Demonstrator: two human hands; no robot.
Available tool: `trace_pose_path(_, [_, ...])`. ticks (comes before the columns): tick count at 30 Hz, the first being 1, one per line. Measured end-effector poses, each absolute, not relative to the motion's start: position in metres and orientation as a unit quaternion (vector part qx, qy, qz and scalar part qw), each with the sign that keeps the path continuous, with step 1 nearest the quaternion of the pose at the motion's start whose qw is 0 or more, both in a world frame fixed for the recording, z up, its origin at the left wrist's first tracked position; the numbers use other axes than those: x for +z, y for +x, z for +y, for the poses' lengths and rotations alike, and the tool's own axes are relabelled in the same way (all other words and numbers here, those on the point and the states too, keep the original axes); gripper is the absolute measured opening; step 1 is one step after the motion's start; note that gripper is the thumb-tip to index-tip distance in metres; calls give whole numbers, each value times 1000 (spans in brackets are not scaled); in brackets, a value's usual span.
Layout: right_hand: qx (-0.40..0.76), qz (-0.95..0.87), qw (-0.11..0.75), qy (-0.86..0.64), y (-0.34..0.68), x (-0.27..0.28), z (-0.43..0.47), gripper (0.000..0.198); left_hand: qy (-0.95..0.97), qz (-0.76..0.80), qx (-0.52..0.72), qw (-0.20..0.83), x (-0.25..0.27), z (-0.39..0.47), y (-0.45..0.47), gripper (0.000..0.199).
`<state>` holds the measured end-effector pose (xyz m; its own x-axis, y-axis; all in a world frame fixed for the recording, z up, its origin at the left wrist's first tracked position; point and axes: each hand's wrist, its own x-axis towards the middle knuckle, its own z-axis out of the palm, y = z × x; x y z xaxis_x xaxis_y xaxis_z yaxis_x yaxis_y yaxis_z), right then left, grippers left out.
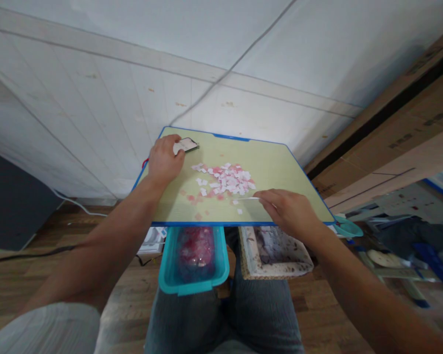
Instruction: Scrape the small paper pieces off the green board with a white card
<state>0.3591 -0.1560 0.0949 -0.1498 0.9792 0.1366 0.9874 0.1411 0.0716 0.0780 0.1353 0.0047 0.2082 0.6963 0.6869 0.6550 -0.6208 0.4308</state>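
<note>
My left hand (167,156) is at the far left of a pale yellow board (276,169) with a blue rim. Its thumb and fingers close on the left end of a flat, dark-edged thing with a white top, which looks like a phone (189,144). At the board's right front, my right hand (288,209) pinches a thin, pale, stick-like tool (248,198), its tip pointing left. Close to that tip lies a small white square (239,211). A loose heap of small white and pink paper-like squares (231,179) covers the board's middle.
Below the front edge are a teal tub (223,275) with pink, glossy contents and a fabric-lined basket (249,255). A white wall (133,83) stands behind the board. Large cardboard boxes (402,132) lean at the right. A grey cable (243,54) crosses the wall.
</note>
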Motion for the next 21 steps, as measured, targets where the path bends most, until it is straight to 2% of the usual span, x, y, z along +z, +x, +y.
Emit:
trace_pose_path(11, [-43,-743,89,-662,389,91,-181,32,771,429,469,50,2,138,76,42])
trace_pose_path(21, [-37,-741,41,-669,408,96,-212,31,765,436,470,65,6,137,77,42])
